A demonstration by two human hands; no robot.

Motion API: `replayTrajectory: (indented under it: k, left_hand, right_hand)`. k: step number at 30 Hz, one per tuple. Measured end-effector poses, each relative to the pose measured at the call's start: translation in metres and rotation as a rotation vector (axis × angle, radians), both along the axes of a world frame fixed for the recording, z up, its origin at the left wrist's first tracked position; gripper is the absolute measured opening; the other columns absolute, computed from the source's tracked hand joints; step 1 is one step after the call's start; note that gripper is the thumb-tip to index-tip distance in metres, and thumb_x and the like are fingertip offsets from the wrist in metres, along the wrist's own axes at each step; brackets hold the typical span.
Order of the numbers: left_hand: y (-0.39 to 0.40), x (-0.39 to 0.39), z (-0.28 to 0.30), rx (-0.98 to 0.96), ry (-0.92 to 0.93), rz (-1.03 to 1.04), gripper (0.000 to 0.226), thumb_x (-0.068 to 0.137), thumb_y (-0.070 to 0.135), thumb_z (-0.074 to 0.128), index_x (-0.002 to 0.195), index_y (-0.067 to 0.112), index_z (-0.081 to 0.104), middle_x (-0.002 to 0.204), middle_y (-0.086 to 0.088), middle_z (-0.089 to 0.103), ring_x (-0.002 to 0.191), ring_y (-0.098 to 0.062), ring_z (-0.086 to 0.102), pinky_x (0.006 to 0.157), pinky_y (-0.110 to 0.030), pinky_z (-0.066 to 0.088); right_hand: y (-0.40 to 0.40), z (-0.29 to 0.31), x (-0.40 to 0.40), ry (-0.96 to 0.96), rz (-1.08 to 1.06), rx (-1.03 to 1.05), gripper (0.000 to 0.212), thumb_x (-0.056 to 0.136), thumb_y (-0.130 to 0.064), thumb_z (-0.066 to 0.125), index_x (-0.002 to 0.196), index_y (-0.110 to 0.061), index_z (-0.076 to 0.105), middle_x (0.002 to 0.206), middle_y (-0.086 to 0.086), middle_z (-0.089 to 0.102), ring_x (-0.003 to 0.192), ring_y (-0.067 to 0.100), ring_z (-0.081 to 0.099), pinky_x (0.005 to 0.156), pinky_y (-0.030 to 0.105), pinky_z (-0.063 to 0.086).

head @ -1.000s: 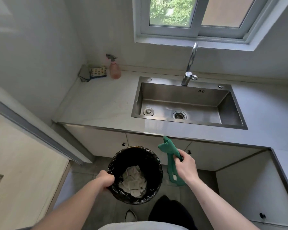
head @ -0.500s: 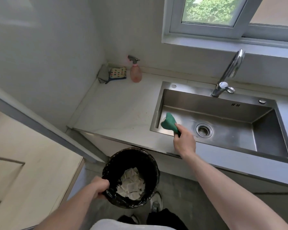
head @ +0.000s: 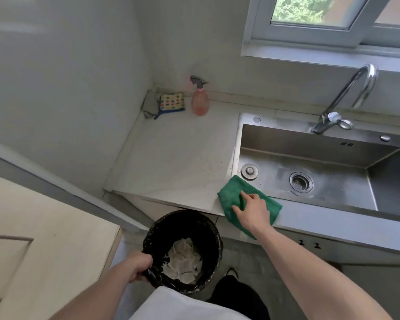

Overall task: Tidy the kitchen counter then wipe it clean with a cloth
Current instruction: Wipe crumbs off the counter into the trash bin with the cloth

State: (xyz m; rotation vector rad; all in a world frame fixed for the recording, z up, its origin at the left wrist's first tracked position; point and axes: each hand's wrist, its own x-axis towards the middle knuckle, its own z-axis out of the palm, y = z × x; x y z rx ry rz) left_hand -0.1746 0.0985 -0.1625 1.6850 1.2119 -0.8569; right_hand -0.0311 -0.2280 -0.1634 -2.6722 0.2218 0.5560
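A green cloth (head: 231, 196) lies spread on the front edge of the pale counter (head: 176, 158), at the sink's near left corner, with one end hanging over the edge. My right hand (head: 252, 211) presses flat on it, fingers straight. My left hand (head: 136, 265) grips the rim of a black bin (head: 208, 241) lined with a black bag, held below the counter edge. Crumpled pale paper scraps lie in the bin.
A steel sink (head: 321, 165) with a drain and a curved tap (head: 346, 98) fills the right. A pink spray bottle (head: 200, 101) and a spotted sponge cloth (head: 172, 102) stand in the back left corner. White cabinet doors sit under the counter; a wooden surface is at left.
My right hand brought the bunched cloth up from beside the bin, over the sink edge, and laid it flat on the counter's front edge. The bin stays in my left hand.
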Motion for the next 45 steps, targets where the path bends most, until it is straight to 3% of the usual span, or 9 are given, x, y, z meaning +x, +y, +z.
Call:
replayTrajectory:
  k: [5, 9, 14, 19, 23, 27, 35, 39, 45]
  left_hand:
    - [0.024, 0.010, -0.004, -0.032, -0.005, -0.056, 0.018, 0.087, -0.013, 0.045, 0.085, -0.003, 0.060, 0.081, -0.019, 0.069, 0.077, -0.036, 0.072, 0.077, -0.051, 0.062]
    - [0.038, 0.018, -0.002, -0.036, 0.019, -0.089, 0.019, 0.090, -0.012, 0.042, 0.087, -0.001, 0.057, 0.082, -0.018, 0.068, 0.072, -0.031, 0.071, 0.061, -0.039, 0.063]
    - [0.044, 0.027, -0.002, -0.049, 0.033, -0.105, 0.020, 0.091, -0.011, 0.041, 0.088, 0.001, 0.056, 0.083, -0.017, 0.066, 0.070, -0.028, 0.070, 0.064, -0.037, 0.062]
    - [0.048, 0.028, -0.006, -0.055, 0.058, -0.115, 0.018, 0.089, -0.009, 0.043, 0.089, 0.000, 0.059, 0.088, -0.020, 0.070, 0.084, -0.035, 0.074, 0.078, -0.046, 0.063]
    - [0.053, 0.033, -0.013, -0.036, 0.045, -0.115, 0.022, 0.083, -0.010, 0.047, 0.097, -0.004, 0.062, 0.092, -0.023, 0.072, 0.077, -0.036, 0.075, 0.071, -0.049, 0.064]
    - [0.056, 0.035, -0.014, -0.045, 0.054, -0.124, 0.020, 0.083, -0.010, 0.048, 0.095, -0.003, 0.064, 0.092, -0.022, 0.073, 0.080, -0.036, 0.075, 0.074, -0.050, 0.064]
    - [0.064, 0.040, -0.012, -0.068, 0.052, -0.160, 0.025, 0.085, -0.011, 0.047, 0.103, -0.006, 0.063, 0.091, -0.022, 0.071, 0.075, -0.035, 0.075, 0.071, -0.047, 0.064]
    - [0.066, 0.044, -0.007, -0.075, 0.040, -0.178, 0.018, 0.086, -0.012, 0.047, 0.089, -0.001, 0.062, 0.089, -0.020, 0.070, 0.076, -0.033, 0.074, 0.070, -0.044, 0.065]
    - [0.068, 0.047, -0.002, -0.102, 0.029, -0.194, 0.021, 0.090, -0.014, 0.045, 0.085, 0.002, 0.058, 0.086, -0.017, 0.067, 0.068, -0.028, 0.072, 0.055, -0.035, 0.062]
  right_hand:
    - [0.016, -0.008, 0.002, -0.004, 0.133, -0.209, 0.058, 0.098, -0.049, 0.055, 0.152, -0.036, 0.039, 0.141, 0.005, 0.040, 0.124, 0.031, 0.041, 0.092, 0.049, 0.047]
    - [0.022, -0.013, 0.009, -0.087, 0.071, -0.119, 0.039, 0.103, -0.032, 0.049, 0.141, -0.030, 0.057, 0.128, 0.002, 0.054, 0.113, 0.029, 0.050, 0.090, 0.047, 0.049]
    - [0.040, 0.004, 0.039, -0.243, -0.100, 0.076, 0.037, 0.103, -0.027, 0.052, 0.139, -0.028, 0.060, 0.137, -0.005, 0.062, 0.124, 0.021, 0.057, 0.100, 0.041, 0.049]
    - [0.065, -0.002, 0.073, -0.195, 0.042, 0.102, 0.038, 0.104, -0.028, 0.051, 0.141, -0.029, 0.059, 0.147, -0.006, 0.057, 0.134, 0.022, 0.053, 0.103, 0.040, 0.049]
    - [0.080, -0.026, 0.085, -0.070, 0.153, 0.055, 0.038, 0.105, -0.023, 0.047, 0.142, -0.025, 0.058, 0.158, 0.004, 0.043, 0.145, 0.031, 0.039, 0.115, 0.043, 0.039]
    - [0.091, -0.037, 0.075, -0.088, 0.156, 0.046, 0.041, 0.105, -0.018, 0.044, 0.143, -0.026, 0.057, 0.161, 0.004, 0.037, 0.151, 0.033, 0.029, 0.118, 0.051, 0.033]
    - [0.116, -0.028, 0.017, -0.082, 0.289, 0.086, 0.042, 0.104, -0.015, 0.046, 0.141, -0.028, 0.059, 0.158, -0.005, 0.042, 0.150, 0.028, 0.033, 0.119, 0.046, 0.032]
    - [0.134, -0.018, -0.019, -0.052, 0.366, 0.094, 0.044, 0.102, -0.015, 0.047, 0.140, -0.032, 0.059, 0.155, -0.011, 0.045, 0.149, 0.022, 0.035, 0.116, 0.040, 0.035]
    - [0.139, 0.006, -0.042, -0.117, 0.350, 0.191, 0.038, 0.102, -0.021, 0.047, 0.135, -0.032, 0.064, 0.134, -0.013, 0.066, 0.126, 0.017, 0.059, 0.101, 0.032, 0.046]
